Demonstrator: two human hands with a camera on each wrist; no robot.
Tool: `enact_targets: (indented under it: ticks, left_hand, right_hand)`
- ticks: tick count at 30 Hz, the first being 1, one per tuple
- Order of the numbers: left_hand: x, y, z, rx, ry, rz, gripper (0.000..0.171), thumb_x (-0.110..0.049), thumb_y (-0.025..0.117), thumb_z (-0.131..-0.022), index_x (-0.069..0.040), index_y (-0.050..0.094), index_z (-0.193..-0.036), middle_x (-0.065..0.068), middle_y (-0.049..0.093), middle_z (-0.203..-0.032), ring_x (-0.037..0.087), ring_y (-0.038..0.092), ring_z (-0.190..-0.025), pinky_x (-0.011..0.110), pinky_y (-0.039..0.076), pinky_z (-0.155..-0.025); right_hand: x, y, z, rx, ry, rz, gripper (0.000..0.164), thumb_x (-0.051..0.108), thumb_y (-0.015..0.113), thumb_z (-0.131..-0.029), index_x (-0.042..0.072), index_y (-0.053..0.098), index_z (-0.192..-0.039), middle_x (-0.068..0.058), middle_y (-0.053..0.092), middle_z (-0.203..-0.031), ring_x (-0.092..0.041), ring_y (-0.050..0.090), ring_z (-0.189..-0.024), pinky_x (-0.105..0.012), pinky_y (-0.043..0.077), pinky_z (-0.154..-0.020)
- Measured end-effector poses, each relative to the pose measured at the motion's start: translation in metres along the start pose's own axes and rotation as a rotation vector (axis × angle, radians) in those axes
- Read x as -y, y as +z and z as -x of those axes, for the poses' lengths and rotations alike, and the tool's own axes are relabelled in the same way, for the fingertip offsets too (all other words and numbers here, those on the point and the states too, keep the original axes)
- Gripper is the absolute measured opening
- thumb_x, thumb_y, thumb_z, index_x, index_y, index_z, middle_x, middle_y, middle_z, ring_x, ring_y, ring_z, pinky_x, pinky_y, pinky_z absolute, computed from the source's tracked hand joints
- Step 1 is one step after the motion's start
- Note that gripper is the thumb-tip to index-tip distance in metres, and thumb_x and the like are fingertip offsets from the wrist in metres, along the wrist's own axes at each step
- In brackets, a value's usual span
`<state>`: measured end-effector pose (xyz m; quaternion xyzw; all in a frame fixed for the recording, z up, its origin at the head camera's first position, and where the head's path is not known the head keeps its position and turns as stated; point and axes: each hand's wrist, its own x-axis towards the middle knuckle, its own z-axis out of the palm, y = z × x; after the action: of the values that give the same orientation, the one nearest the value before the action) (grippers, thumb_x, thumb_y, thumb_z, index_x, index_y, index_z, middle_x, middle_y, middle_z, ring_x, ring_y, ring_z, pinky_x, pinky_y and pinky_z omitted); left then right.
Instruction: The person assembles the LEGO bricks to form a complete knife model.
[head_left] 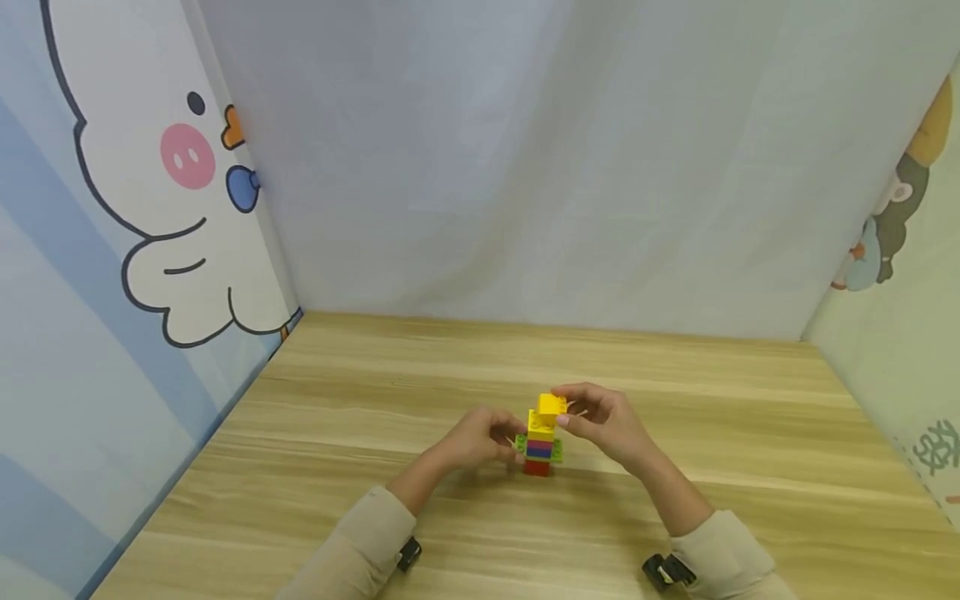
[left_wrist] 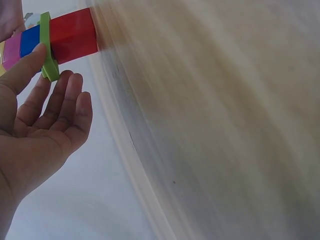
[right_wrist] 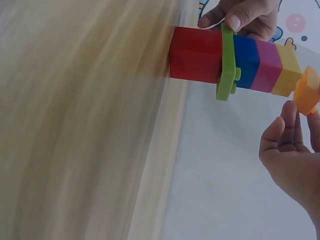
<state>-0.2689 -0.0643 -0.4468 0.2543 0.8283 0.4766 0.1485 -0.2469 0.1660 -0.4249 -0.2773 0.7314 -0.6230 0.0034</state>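
A tower of toy building bricks stands upright on the table. Its red brick (right_wrist: 195,54) is lowest, with a green plate (right_wrist: 228,62) across it, then a blue brick (right_wrist: 246,54), a pink brick (right_wrist: 267,65) and a yellow brick (right_wrist: 286,70). My left hand (head_left: 480,437) pinches one end of the green plate, thumb on one face and fingers at the other. At the tower's top, my right hand (head_left: 611,425) holds an orange-yellow brick (head_left: 551,405) between thumb and fingers. That brick sits off to one side and looks slightly tilted; whether it is joined cannot be told.
The wooden table (head_left: 360,375) reaches back to a pale curtain (head_left: 525,167). A panel with a cartoon bird (head_left: 172,233) borders the left side, and another printed panel (head_left: 885,350) the right. Dark wrist straps (head_left: 667,572) show at both sleeves.
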Motion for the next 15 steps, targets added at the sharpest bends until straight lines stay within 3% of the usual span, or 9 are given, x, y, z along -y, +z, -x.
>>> enact_targets:
  ticks: [15]
  left_hand:
    - [0.003,0.0,0.001,-0.002,-0.011,-0.016,0.033,-0.003,0.076,-0.076,0.003,0.065,-0.106,0.009,0.065,-0.099,0.018,0.06,-0.083,0.028,0.05,-0.075]
  right_hand:
    - [0.005,0.013,-0.003,0.009,-0.036,0.091,0.027,-0.005,0.062,-0.086,-0.007,0.06,-0.112,-0.016,0.062,-0.1,-0.02,0.056,-0.08,-0.026,0.05,-0.067]
